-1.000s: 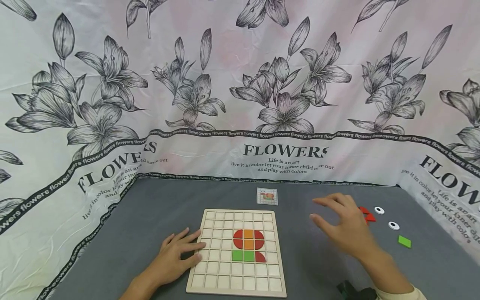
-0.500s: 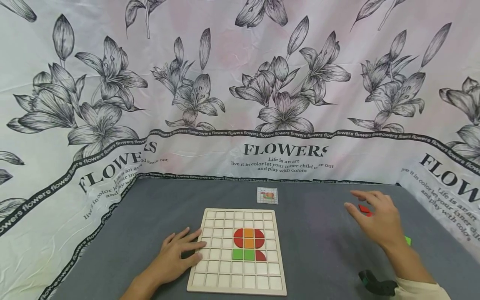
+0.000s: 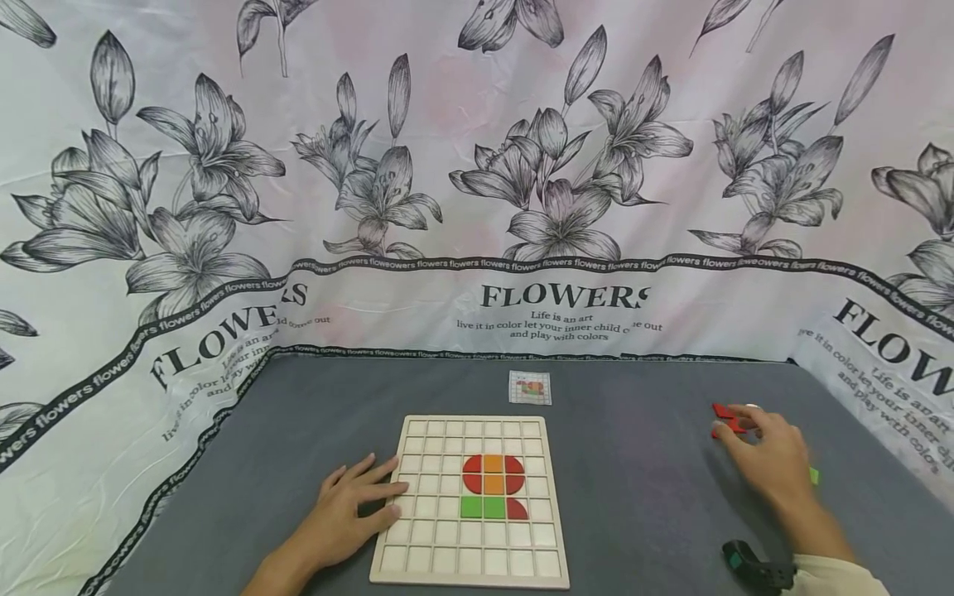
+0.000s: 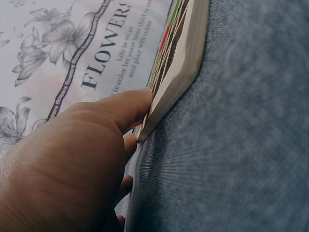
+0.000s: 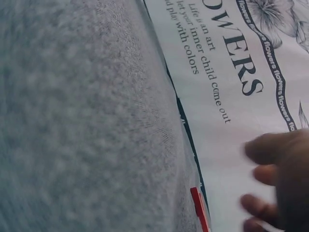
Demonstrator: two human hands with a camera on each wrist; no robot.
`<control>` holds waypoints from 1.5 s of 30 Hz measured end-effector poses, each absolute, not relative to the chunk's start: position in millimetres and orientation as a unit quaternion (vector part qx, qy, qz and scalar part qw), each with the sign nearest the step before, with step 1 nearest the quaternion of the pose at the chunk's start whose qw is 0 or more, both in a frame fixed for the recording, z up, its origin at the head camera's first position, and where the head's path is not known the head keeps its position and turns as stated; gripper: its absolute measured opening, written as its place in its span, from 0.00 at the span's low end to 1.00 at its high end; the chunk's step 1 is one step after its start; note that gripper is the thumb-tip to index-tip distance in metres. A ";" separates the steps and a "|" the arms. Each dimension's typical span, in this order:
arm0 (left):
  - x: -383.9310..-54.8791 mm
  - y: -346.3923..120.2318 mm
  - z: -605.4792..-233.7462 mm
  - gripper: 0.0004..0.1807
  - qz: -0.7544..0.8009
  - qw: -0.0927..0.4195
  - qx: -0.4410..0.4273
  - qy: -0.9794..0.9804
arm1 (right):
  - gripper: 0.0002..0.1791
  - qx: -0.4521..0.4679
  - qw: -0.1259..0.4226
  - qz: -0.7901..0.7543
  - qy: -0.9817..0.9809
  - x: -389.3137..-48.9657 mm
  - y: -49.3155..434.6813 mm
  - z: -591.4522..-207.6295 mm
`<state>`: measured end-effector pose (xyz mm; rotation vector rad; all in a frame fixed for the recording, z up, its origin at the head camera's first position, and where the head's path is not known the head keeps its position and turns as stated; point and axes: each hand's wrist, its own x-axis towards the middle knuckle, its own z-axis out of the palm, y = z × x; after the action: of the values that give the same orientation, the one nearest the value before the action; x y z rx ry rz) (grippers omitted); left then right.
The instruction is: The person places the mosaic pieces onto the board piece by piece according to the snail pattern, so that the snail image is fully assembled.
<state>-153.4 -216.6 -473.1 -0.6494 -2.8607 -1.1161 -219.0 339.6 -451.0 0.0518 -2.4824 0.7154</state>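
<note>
My left hand (image 3: 346, 515) rests its fingertips on the left edge of a light wooden grid board (image 3: 432, 565), fingers spread. In the left wrist view, the thumb (image 4: 130, 106) touches the board's rim (image 4: 181, 63). Set in the grid are orange squares (image 3: 493, 473), red quarter-round pieces (image 3: 515, 484) and green squares (image 3: 482, 507). At the right, my right hand (image 3: 775, 459) reaches over loose red pieces (image 3: 721, 410), thumb and fingers apart. The right wrist view shows a red piece (image 5: 198, 205) apart from the blurred fingers. The hand partly hides these pieces.
A small picture card (image 3: 530, 387) lies behind the board on the grey tabletop (image 3: 619, 463). Behind the right hand, a white piece (image 3: 754, 406) and a green piece (image 3: 815, 476) barely show. A flower-printed cloth (image 3: 402, 306) encloses the table's back and sides.
My right hand has moved right from beside the board, then lowered toward the loose red pieces, covering much of the white and green ones. The left hand and board have stayed put.
</note>
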 end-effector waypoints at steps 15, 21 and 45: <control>-151.7 -217.2 -473.9 0.21 -0.354 0.010 -0.206 -0.912 | 0.32 0.009 0.144 0.207 -0.968 -223.3 342.2 -464.1; -151.5 -217.5 -473.3 0.21 -0.354 0.012 -0.206 -0.912 | 0.27 0.055 0.142 0.216 -0.964 -224.8 339.7 -467.1; -153.0 -216.7 -471.6 0.21 -0.357 0.004 -0.206 -0.911 | 0.22 0.163 0.333 0.258 -0.892 -213.7 300.4 -435.1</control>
<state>-153.0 -216.7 -471.6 -0.6457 -2.8548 -1.1202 -213.7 300.4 -435.1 0.4262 -2.3293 0.6742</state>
